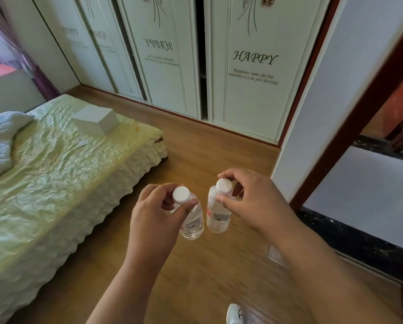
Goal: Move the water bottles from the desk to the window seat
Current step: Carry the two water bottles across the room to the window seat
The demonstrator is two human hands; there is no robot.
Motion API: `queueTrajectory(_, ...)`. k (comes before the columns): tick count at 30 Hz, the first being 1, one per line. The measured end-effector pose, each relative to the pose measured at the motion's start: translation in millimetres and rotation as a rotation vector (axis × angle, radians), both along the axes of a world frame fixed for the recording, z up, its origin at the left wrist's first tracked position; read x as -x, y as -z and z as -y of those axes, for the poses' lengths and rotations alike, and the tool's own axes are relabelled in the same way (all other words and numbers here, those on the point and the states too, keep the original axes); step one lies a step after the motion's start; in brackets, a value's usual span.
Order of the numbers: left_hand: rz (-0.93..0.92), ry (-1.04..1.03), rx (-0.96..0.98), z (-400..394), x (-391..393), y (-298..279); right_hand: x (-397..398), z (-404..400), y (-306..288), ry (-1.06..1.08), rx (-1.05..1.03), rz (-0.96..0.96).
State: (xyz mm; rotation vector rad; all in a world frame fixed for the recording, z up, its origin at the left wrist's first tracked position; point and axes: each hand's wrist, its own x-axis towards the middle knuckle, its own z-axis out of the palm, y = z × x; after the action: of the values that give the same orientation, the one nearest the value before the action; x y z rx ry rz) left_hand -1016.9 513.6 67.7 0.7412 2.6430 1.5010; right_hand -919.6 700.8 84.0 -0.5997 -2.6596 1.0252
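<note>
Bottle (193,220) necks hidden by fingers (191,204)

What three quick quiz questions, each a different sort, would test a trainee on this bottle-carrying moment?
1. True or false: the clear plastic water bottle with white cap in the left hand rests on the pale green quilted bed.
2. How many bottles are held?
3. The right hand holds its clear plastic bottle by: A base, B neck, C label.

Key: 1 false, it hangs over the wooden floor; 2 two; 3 B.
</note>
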Motion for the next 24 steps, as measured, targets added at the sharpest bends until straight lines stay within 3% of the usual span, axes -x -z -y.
queueTrajectory(12,-0.005,-0.004,-0.033,-59,47,1,59,-62,-3,-0.072,-0.035,0.02)
queueTrajectory(24,0.017,0.075,0.067,-61,184,17,182,-61,3,-0.008,-0.07,0.081)
